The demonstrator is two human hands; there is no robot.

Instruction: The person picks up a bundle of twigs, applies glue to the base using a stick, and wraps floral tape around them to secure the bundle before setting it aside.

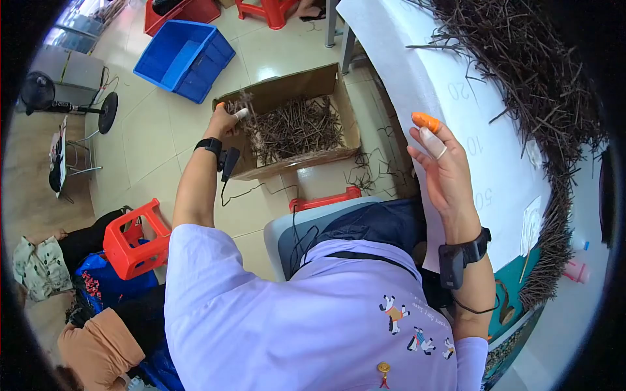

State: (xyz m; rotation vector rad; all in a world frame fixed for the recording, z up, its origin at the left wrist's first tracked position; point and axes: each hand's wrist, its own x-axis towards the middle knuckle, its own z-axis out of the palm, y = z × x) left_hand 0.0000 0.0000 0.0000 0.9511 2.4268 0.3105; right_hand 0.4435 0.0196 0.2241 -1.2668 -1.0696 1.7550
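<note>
At the far left a black fan point(38, 91) partly sinks into the dark rim of the lens. Below it, a patterned garment point(43, 267) and a peach-coloured garment point(101, 345) are cut off or overlapped, and how they are worn is hard to make out. A red stool point(120, 251) lies tipped beside them. Higher up stands a blue bin point(208, 65), with a red container point(192, 14) behind it running out of the top edge.

The left hand point(225, 122) is at the left end of an open carton point(306, 161), with a black device point(225, 159) strapped at its wrist. A bunch of brown twigs point(246, 104) shows next to its white-wrapped thumb, smeared by blur; the other fingers are mostly hidden, so I cannot tell whether it pinches the bunch or has let go. More twigs point(300, 127) lie crisscrossed inside the carton, and stray twigs point(368, 169) are scattered on the floor just to its right.

The right hand point(443, 159) is raised before a white sheet point(417, 72), its fingers loosely spread, one tip covered in orange and another finger wrapped in white. Along the sheet's right side runs a dense twig heap point(541, 72), its upper end cropped. Beyond it, a pink object point(576, 270) is too indistinct to name.
</note>
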